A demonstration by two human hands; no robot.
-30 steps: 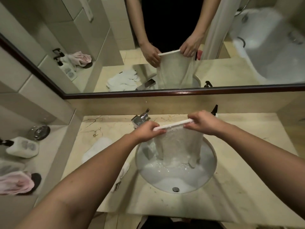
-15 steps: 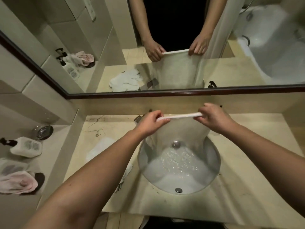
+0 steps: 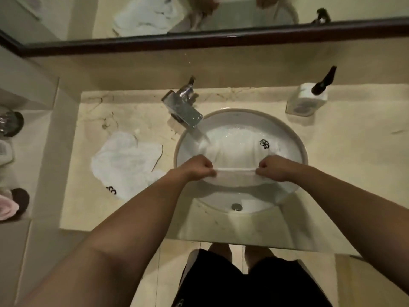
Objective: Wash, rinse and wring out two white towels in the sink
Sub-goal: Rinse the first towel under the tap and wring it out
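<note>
— Wet white towel (image 3: 238, 151): where?
— Over the round white sink (image 3: 296, 138) — left hand (image 3: 197, 168) and right hand (image 3: 274, 168) fingers pinching its near hem.
— The other?
— Crumpled white towel (image 3: 126, 162) on the beige marble bench (image 3: 354, 169), left of the chrome tap (image 3: 183, 111).

Bathroom fixtures and toiletries around the basin.
We note a chrome faucet (image 3: 182, 108) at 11 o'clock, a pump bottle (image 3: 307, 100) at 2 o'clock on the marble counter (image 3: 354, 151), a dark-framed mirror (image 3: 155, 41) at 12, and a pink cloth (image 3: 6, 209) at 9.
</note>
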